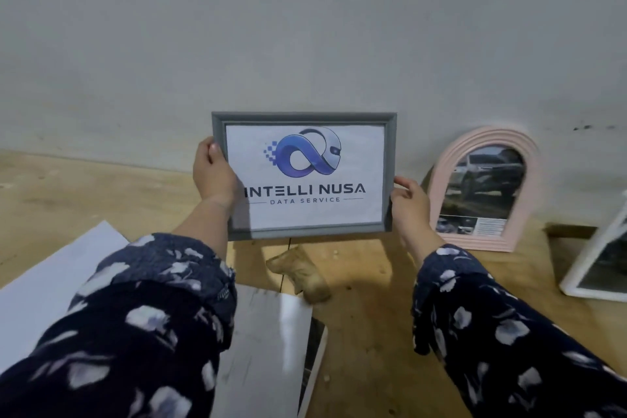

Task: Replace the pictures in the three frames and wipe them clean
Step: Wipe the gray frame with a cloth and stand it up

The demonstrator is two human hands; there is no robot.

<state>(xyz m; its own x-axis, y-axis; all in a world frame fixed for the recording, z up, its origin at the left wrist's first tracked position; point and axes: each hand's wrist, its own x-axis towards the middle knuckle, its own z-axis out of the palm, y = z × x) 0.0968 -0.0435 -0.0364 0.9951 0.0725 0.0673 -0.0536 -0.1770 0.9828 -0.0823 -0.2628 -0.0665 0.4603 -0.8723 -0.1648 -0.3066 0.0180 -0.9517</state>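
The grey frame (pixel 304 176) is up off the wooden table (pixel 369 332), held upright and face-on to the camera, long axis running left to right, with a printed logo sheet (pixel 305 176) reading "INTELLI NUSA DATA SERVICE" showing inside it. Left hand (pixel 214 170) has the left edge, thumb curled over the front moulding and the fingers out of sight behind. Right hand (pixel 409 202) takes the lower right corner, thumb on the front, fingers tucked round the back — a two-sided grip, each hand at one short end. So the frame lies straight between the hands, and neither is nearer; it looks like both have to travel together for whatever comes next. Under it on the table lies a crumpled beige cloth (pixel 300 273), just below the bottom rail and a shade closer to the left hand, handy for the wipe if that is the step ahead. Out to the right, a pink arched frame (pixel 485 190) leans on the grey wall (pixel 305 27) with a car picture in it, and a white frame (pixel 600 261) tilts at the edge of view. Loose white sheets (pixel 268 349) sit near the left sleeve.
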